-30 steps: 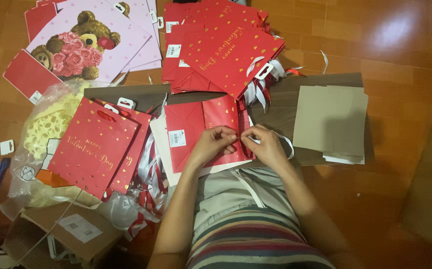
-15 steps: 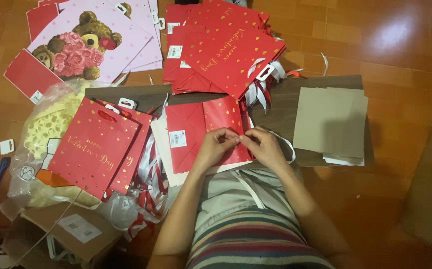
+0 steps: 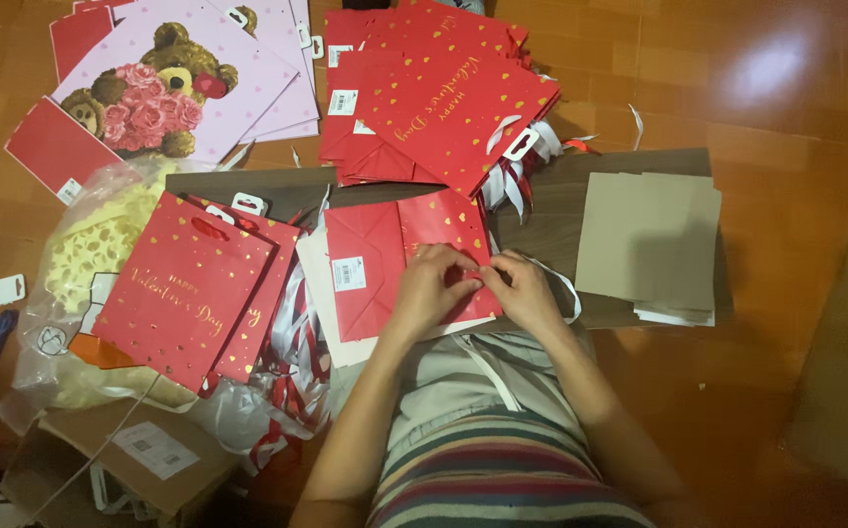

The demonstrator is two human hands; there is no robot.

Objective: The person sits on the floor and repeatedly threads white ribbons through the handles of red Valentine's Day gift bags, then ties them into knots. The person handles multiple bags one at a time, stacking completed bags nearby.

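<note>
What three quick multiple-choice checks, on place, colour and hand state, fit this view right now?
1. Where is the brown card stack?
A. right of the hands
B. on the teddy bear bag
C. inside the box

2. What colour is the bag under the hands?
A. purple
B. red
C. green

3. What are the left hand and right hand doing?
A. resting apart on the floor
B. lifting the box
C. pinching together on the bag

Answers: 1 A, it lies past the right hand; 2 B, red with gold hearts; 3 C, fingertips meet on it.

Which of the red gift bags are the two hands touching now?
The flat red bag directly in front of the person, under the left hand and right hand. It lies back side up; the other red bags lie untouched.
</note>
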